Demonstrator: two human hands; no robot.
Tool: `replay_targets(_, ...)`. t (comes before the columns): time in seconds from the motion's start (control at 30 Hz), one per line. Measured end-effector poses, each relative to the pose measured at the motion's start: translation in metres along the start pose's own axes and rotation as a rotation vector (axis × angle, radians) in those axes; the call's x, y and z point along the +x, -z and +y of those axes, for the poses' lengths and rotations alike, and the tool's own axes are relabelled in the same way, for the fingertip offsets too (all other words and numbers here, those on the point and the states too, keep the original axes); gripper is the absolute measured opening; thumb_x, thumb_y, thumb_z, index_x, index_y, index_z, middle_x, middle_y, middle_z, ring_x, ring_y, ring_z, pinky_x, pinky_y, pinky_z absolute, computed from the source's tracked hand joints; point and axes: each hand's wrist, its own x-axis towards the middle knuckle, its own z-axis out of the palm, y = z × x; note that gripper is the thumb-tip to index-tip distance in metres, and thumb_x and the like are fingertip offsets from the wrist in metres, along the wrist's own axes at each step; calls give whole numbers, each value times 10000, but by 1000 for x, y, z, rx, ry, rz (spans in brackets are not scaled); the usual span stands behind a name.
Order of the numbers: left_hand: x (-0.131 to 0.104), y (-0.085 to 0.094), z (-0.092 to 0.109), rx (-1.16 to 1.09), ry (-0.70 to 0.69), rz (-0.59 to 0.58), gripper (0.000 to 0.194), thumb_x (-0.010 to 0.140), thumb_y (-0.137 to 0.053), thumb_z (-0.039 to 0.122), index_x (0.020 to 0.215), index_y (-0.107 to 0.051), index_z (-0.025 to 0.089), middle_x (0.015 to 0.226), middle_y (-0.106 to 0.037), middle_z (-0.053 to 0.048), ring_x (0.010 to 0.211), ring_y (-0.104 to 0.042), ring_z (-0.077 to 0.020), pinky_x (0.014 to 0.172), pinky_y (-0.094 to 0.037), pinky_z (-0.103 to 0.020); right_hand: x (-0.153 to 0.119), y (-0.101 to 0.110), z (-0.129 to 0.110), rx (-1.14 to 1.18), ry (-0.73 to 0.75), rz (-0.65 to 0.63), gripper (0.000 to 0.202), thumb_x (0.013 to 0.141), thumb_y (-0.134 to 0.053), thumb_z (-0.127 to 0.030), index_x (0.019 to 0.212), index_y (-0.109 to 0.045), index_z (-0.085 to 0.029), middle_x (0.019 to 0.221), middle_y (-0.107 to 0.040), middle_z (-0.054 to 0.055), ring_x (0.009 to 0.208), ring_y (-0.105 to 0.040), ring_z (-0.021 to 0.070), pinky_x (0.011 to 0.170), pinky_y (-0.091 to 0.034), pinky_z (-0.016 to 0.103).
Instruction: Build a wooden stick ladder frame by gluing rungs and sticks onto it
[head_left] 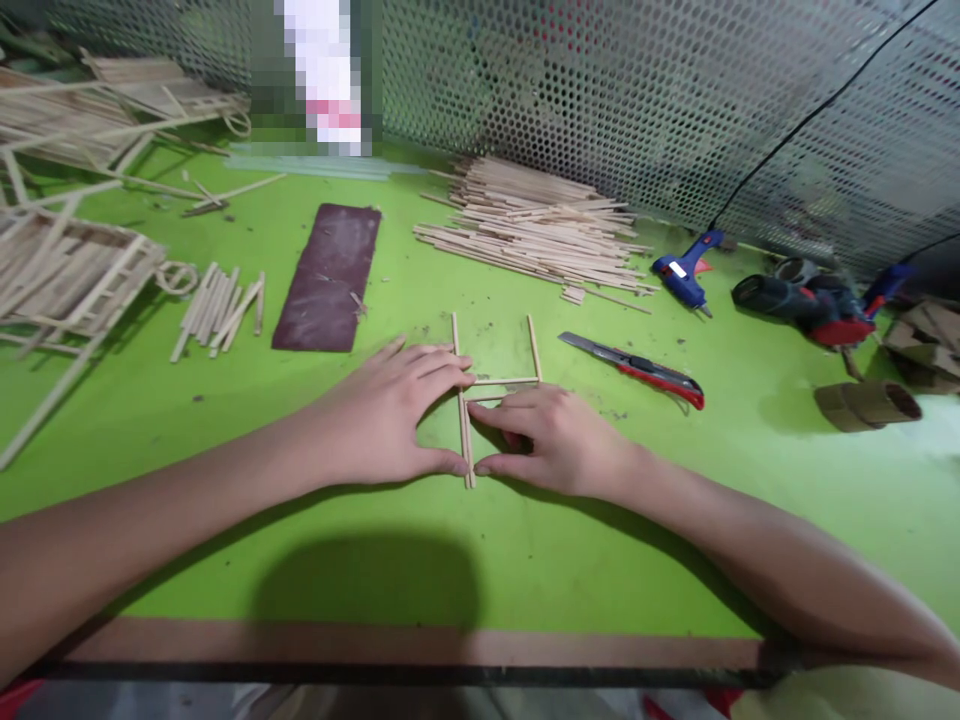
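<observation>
A small frame of thin wooden sticks point(501, 381) lies flat on the green tabletop. My left hand point(397, 405) holds its long left stick from the outside, fingers over the upper part and thumb at the lower end. A second stick point(469, 450) lies alongside that one. From the inner side, my right hand point(559, 435) holds this second stick, index fingertip and thumb against it and the other fingers curled. Under the right hand's knuckles runs a short cross stick point(487, 397), partly hidden. Right of the frame lies a utility knife point(637, 370) with its blade out.
Behind are a pile of sticks point(540, 225) and a brown sandpaper sheet point(328, 280). Cut sticks point(214, 310) and stick models point(75, 270) occupy the left. A blue glue gun point(690, 272), a dark power tool point(814, 300) and a brown tube point(866, 405) are at right. Perforated metal point(570, 100) borders the back.
</observation>
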Motion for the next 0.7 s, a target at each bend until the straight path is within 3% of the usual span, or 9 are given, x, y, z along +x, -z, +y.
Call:
replay_targets(0.3,-9,2,7,98,-50,-20,1063,911,-601,922,1716,-472,240,1765,-506,-154,1653,-421,-435,1410,-157,-661,-2,1,-9,-121,-48,-15,520,1064,-754,-487,1436,-725,-125,924,-795,71,834,-715,242,765,-524,365)
replay_targets(0.4,-13,-3,12,160,-115,-20,1090,899,-652,881,1747,-410,239,1755,-520,-151,1630,-456,-431,1405,-173,-652,-1,2,-11,-128,-59,-30,452,1050,-768,-476,1338,-761,-128,930,-797,77,836,-720,253,771,-532,381)
replay_targets(0.53,-16,-11,14,230,-205,24,958,979,-636,754,1730,-429,195,1706,-567,-187,1541,-564,-421,1340,-336,-615,1,3,-13,-135,-56,-37,321,1031,-786,-463,1107,-788,-152,922,-794,77,827,-724,253,758,-523,381)
replay_targets(0.7,-16,-17,12,308,-315,124,840,1005,-610,665,1660,-494,151,1596,-649,-233,1450,-643,-412,1179,-520,-542,1,3,-12,-102,-59,-14,275,1010,-814,-421,1084,-781,-159,978,-805,87,845,-732,239,760,-530,352)
